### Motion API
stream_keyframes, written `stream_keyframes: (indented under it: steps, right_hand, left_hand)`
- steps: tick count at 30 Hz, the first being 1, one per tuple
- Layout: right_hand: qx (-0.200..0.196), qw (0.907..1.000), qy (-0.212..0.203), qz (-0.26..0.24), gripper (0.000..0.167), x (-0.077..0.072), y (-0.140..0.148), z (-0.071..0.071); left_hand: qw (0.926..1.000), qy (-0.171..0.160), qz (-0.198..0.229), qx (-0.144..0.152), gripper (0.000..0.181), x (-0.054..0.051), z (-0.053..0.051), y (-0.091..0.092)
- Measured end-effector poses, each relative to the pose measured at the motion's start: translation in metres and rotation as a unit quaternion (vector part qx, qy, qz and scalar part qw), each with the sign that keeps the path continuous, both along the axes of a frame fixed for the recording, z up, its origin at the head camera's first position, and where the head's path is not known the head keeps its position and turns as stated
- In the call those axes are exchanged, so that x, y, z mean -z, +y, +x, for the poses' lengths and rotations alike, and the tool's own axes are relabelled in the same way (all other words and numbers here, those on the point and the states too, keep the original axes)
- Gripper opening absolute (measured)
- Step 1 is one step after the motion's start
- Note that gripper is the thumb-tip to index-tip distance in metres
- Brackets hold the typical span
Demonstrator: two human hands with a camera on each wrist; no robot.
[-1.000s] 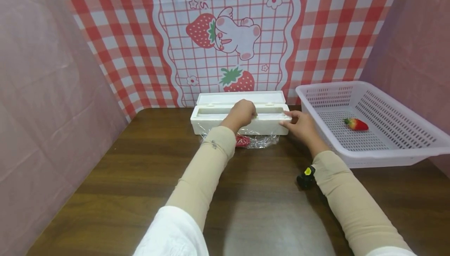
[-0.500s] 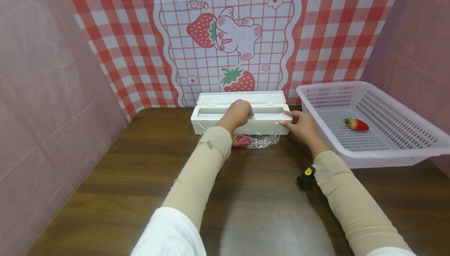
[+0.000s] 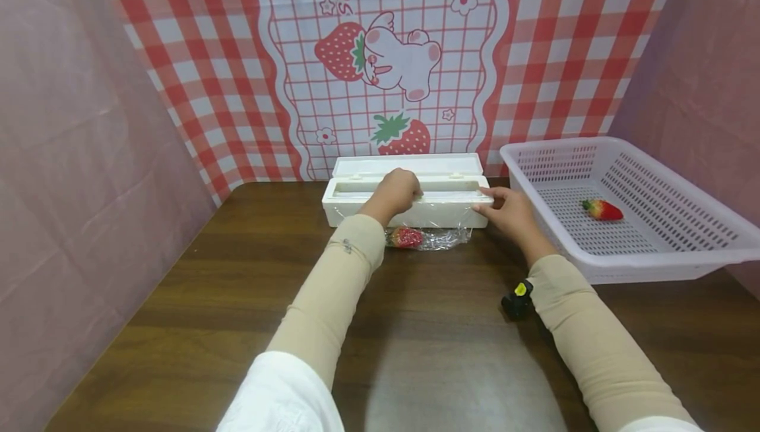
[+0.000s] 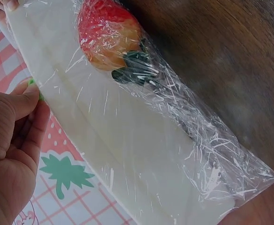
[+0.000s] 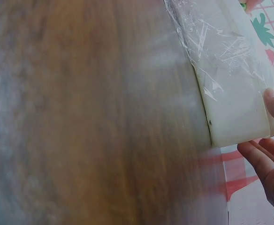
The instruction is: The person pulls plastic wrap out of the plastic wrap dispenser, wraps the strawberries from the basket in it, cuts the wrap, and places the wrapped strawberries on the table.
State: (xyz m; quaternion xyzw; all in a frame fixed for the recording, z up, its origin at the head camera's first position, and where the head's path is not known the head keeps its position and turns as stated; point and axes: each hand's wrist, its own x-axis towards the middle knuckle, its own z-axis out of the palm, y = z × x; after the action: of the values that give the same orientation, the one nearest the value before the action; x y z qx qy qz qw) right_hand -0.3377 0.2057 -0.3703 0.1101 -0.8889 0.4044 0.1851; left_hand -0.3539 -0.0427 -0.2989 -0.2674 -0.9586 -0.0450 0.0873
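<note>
A long white cling film dispenser box [image 3: 350, 213] stands at the table's back with its lid [image 3: 410, 166] raised. My left hand [image 3: 394, 191] is at the box's top front edge; in the left wrist view, its thumb and fingers pinch a small green slider [image 4: 32, 81], mostly hidden by them. My right hand [image 3: 509, 213] holds the right end of the box, thumb on top and fingers at the end, as the right wrist view shows. Clear cling film [image 3: 446, 239] hangs down the front, wrapped around a strawberry [image 3: 408, 237] that lies against the box.
To the right stands a white perforated plastic basket [image 3: 659, 259] with one strawberry [image 3: 603, 210] inside. A red-and-white checked cloth [image 3: 558, 43] hangs behind the box. The brown wooden table [image 3: 237, 307] extends in front, with pink cloth [image 3: 77, 155] at the left.
My left hand has slid leftward along the box's top edge, uncovering more of the wrapped strawberry. The right hand has stayed at the box's right end.
</note>
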Motion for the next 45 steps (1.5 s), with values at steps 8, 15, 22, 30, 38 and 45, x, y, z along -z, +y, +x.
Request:
stream_keyframes:
  steps: [8, 15, 22, 30, 38, 45]
  right_hand:
    - [-0.003, 1.0000, 0.000, 0.004, 0.050, 0.000, 0.001, 0.000]
    - [0.001, 1.0000, 0.000, 0.007, 0.051, -0.001, 0.001, 0.000]
    - [0.002, 1.0000, -0.006, 0.005, 0.051, -0.002, 0.002, 0.000]
    - [-0.003, 1.0000, -0.006, 0.004, 0.052, -0.001, 0.002, 0.001]
    - [0.003, 1.0000, -0.003, 0.004, 0.051, 0.000, 0.001, 0.001]
    - [0.006, 1.0000, -0.001, 0.001, 0.050, 0.000, 0.000, 0.001]
  left_hand:
    - [1.0000, -0.001, 0.007, 0.002, 0.030, 0.001, -0.001, -0.005]
    - [0.9999, 0.004, 0.009, 0.006, 0.031, 0.000, 0.001, -0.009]
    - [0.9998, -0.004, 0.019, 0.003, 0.033, -0.001, 0.001, -0.012]
    - [0.9996, -0.009, 0.026, -0.003, 0.032, 0.000, 0.002, -0.016]
    - [0.9996, -0.010, 0.026, 0.000, 0.029, 0.000, 0.001, -0.019]
    - [0.9995, -0.007, 0.032, -0.004, 0.022, 0.002, 0.000, -0.022]
